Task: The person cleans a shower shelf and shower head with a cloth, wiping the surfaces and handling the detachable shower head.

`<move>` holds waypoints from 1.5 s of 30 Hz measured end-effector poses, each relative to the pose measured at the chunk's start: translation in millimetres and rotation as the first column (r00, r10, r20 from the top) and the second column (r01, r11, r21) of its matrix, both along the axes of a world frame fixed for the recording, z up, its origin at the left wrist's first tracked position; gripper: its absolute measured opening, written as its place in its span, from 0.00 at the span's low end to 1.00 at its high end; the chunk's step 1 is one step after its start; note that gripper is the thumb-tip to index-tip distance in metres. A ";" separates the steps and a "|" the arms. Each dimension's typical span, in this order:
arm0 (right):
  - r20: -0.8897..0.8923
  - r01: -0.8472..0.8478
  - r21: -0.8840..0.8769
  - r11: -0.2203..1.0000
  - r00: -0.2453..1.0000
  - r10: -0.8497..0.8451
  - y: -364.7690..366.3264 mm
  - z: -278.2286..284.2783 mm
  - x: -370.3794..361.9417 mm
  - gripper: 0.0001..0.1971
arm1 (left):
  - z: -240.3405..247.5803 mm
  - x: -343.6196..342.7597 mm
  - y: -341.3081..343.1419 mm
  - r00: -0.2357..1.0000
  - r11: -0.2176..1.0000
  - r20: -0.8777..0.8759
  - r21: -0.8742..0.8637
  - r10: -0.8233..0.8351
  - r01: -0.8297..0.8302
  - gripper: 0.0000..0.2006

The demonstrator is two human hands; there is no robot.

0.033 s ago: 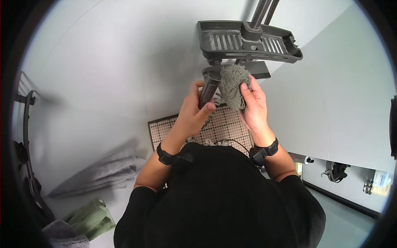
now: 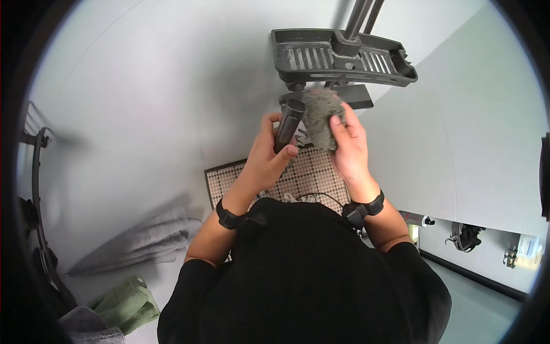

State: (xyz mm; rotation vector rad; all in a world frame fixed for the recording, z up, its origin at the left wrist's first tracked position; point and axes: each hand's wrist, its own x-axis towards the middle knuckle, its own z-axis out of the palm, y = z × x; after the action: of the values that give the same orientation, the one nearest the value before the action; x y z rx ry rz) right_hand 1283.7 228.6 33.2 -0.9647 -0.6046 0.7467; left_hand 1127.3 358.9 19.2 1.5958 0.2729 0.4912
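Observation:
My left hand [image 2: 265, 150] is wrapped round a dark grey hand shower [image 2: 290, 121], which stands upright and slightly tilted. Part of a coiled metallic hose [image 2: 300, 137] shows just right of its lower end. In my right hand [image 2: 350, 148] is a fluffy grey-green cloth [image 2: 319, 117], bunched up, with my thumb pressed on its near side. The cloth lies close against the right side of the hand shower; whether they touch, I cannot tell. Motion smears the cloth's edges.
Beyond my hands a dark slotted shelf [image 2: 344, 76] hangs on a pole [image 2: 358, 18], with a flat dark plate [image 2: 356, 96] below. A checked mat [image 2: 315, 172] lies underneath. Grey towels [image 2: 143, 238] and a green towel [image 2: 129, 304] are at left, bottles [image 2: 527, 249] at right.
The cloth is more blurred and has shifted very slightly to the left with my right hand. My left hand and the hand shower stay nearly in place.

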 end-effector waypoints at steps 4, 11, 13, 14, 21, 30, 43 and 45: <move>0.820 -0.027 -0.069 0.997 0.568 0.072 2.6 8.1 -18.3 0.34 | -4.8 -1.8 -4.4 0.986 0.990 0.098 0.024 0.137 -0.140 0.36; 0.843 -0.111 -0.047 0.993 0.528 0.099 -0.7 -1.2 -0.6 0.29 | -14.5 5.3 11.5 0.857 0.888 0.235 -0.105 0.459 -0.447 0.33; 0.796 0.126 0.058 0.990 0.593 -0.122 3.0 -5.5 2.1 0.25 | -17.6 4.5 13.8 0.903 0.875 0.226 -0.415 0.365 -0.250 0.33; 0.648 0.242 -0.082 0.967 0.750 -0.133 1.6 -3.3 -4.7 0.22 | -16.5 4.8 11.6 0.908 0.846 0.206 -0.482 0.365 -0.231 0.33; 0.691 0.294 0.300 0.907 0.588 -0.419 48.7 18.2 -28.1 0.27 | 6.0 6.4 2.5 0.907 0.701 0.257 -0.711 0.333 -0.056 0.34; 0.962 -0.144 -0.034 0.989 0.264 0.071 27.4 -13.1 -38.5 0.33 | -5.2 0.8 29.3 0.910 0.729 0.303 -0.684 0.284 0.001 0.38; 0.984 -0.026 0.021 0.999 0.176 -0.016 51.3 5.2 -52.2 0.26 | -3.0 -4.5 31.4 0.869 0.654 0.351 -0.755 0.348 0.044 0.34; 0.965 -0.143 0.073 0.987 0.260 -0.034 43.2 6.0 -44.7 0.26 | -5.1 -9.9 26.5 0.890 0.687 0.371 -0.721 0.267 0.094 0.32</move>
State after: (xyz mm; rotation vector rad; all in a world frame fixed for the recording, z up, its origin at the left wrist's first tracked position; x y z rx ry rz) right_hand 1239.0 271.8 39.2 -1.2177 -1.8011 0.0210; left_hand 1117.4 385.4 14.0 0.6485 0.1552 0.7079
